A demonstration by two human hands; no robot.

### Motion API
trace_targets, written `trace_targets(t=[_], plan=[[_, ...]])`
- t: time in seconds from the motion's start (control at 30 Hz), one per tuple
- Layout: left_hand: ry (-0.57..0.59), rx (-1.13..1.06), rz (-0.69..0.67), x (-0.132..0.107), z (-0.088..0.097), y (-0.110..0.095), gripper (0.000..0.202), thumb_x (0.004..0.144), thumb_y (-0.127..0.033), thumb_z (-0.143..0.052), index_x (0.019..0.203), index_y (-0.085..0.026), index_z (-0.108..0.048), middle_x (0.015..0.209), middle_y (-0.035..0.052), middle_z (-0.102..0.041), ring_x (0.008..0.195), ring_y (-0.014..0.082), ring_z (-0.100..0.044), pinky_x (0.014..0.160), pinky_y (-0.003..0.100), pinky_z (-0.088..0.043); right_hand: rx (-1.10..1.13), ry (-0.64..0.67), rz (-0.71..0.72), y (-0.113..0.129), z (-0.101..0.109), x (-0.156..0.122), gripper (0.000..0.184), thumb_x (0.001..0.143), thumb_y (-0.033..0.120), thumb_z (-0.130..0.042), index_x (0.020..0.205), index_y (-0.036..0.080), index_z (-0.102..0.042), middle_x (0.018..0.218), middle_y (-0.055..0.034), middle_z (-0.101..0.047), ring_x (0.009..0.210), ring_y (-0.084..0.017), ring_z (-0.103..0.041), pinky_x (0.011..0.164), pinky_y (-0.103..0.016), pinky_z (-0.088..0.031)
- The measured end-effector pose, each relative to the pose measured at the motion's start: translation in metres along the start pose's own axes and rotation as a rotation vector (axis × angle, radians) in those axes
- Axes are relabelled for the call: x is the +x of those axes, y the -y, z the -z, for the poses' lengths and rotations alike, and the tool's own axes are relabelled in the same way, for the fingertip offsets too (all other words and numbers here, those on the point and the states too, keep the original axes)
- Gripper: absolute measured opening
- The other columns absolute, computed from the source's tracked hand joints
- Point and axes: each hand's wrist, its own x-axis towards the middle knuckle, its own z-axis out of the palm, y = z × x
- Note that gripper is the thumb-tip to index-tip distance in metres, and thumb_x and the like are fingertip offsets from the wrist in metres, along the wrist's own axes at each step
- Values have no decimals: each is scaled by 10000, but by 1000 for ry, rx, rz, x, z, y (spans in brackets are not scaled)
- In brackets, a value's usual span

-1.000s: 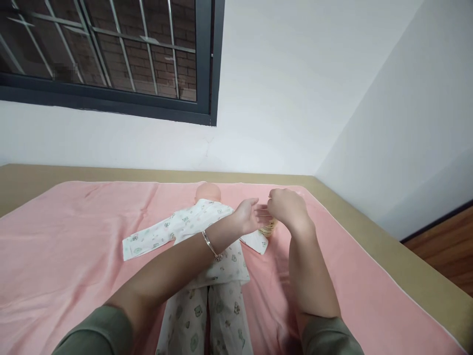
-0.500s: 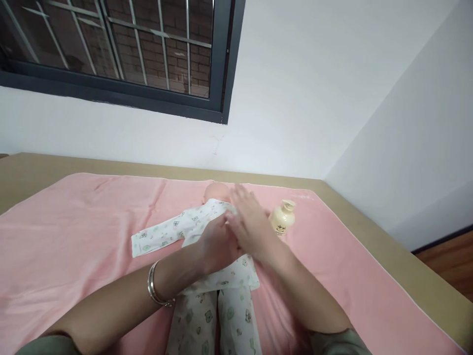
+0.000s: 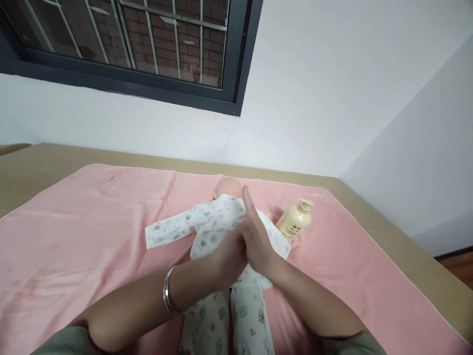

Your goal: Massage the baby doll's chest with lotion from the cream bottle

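Note:
Both my hands meet above a baby doll dressed in a white printed top and matching trousers. My right hand is upright and flat, its fingers stretched out, its palm against my left hand. Motion blurs my left hand, and its fingers are hidden against the right palm. A silver bangle circles my left wrist. The doll's round head shows beyond the top's collar. To the right of my hands, a cream pump bottle leans at a tilt beside the doll's sleeve.
Under the doll spreads a pink blanket with some creases, on a tan surface. A white wall rises behind it, with a dark-framed, barred window at upper left. Something reddish-brown shows at the right edge.
My right hand has turned from slanting over the left to upright against it. The view has shifted, so the doll and bottle appear farther right. More of the doll's right-side sleeve shows.

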Motion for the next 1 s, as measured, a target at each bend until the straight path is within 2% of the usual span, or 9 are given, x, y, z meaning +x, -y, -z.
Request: trace_targets(t=[0.07, 0.17, 0.33, 0.43, 0.57, 0.67, 0.77, 0.83, 1.0], plan=[[94, -126, 75, -7, -8, 0, 513, 961, -554, -305, 1202, -261, -649, 1070, 71, -718, 1225, 303, -581, 1045, 514, -481, -26, -69, -113, -1, 2, 5, 587, 1030, 342, -164, 1567, 247, 54, 1639, -46, -121, 1504, -208, -88, 1210, -509, -170], [107, -124, 87, -5, -3, -12, 519, 984, -506, -271, 1121, -239, -694, 1104, 90, -722, 1240, 269, -579, 1064, 486, -456, -170, -77, 13, 2, -9, -1, 633, 1006, 345, -212, 1568, 208, 45, 1643, -74, -80, 1506, -276, -35, 1191, -605, -90], [21, 22, -50, 30, 37, -41, 718, 988, -522, -69, 1097, -198, -700, 1242, 109, -673, 1241, 186, -585, 1014, 367, -472, -278, 77, 344, 7, -42, -25, 921, 932, 495, -413, 1537, 46, 116, 1622, -217, 0, 1489, -382, 14, 1171, -638, -140], [-32, -172, -217, 58, 62, -43, 692, 977, -571, -40, 1226, -281, -617, 1397, 61, -576, 1309, 197, -526, 1055, 428, -446, -243, 170, 381, -7, -48, -20, 740, 978, 414, -337, 1551, 55, -37, 1600, -197, -204, 1497, -289, -122, 1202, -550, -166], [-336, -9, -333, 79, 79, -17, 496, 991, -510, -252, 1257, -247, -578, 1410, 82, -556, 1350, 202, -469, 1148, 423, -332, -301, 234, 151, -43, -38, 9, 592, 1007, 359, -316, 1534, 105, -223, 1557, -155, -342, 1475, -232, -229, 1213, -509, -145], [-373, 298, -341, 75, 77, 12, 432, 975, -448, -348, 1234, -202, -592, 1375, 105, -568, 1323, 224, -480, 1160, 429, -301, -393, 319, -6, -68, -29, 31, 544, 1017, 411, -334, 1499, 158, -343, 1583, -147, -284, 1482, -269, -202, 1189, -562, -144], [-388, 437, -433, 65, 74, 31, 435, 975, -448, -352, 1274, -206, -556, 1376, 99, -552, 1320, 225, -463, 1161, 424, -294, -476, 295, -171, -73, -27, 36, 578, 1016, 407, -339, 1485, 70, -348, 1564, -225, -285, 1476, -314, -204, 1171, -571, -172], [-418, 449, -505, 60, 74, 36, 436, 980, -449, -338, 1286, -208, -535, 1365, 99, -549, 1311, 223, -463, 1155, 420, -303, -500, 301, -134, -62, -29, 28, 574, 994, 346, -379, 1489, 57, -340, 1570, -216, -276, 1482, -325, -172, 1178, -559, -164], [-508, 390, -551, 57, 76, 41, 429, 979, -462, -319, 1262, -214, -524, 1313, 95, -562, 1262, 230, -500, 1104, 412, -361, -413, 401, 130, -41, -35, 12, 551, 925, 226, -442, 1474, 218, -409, 1565, -50, -353, 1486, -247, -184, 1213, -512, -100]])
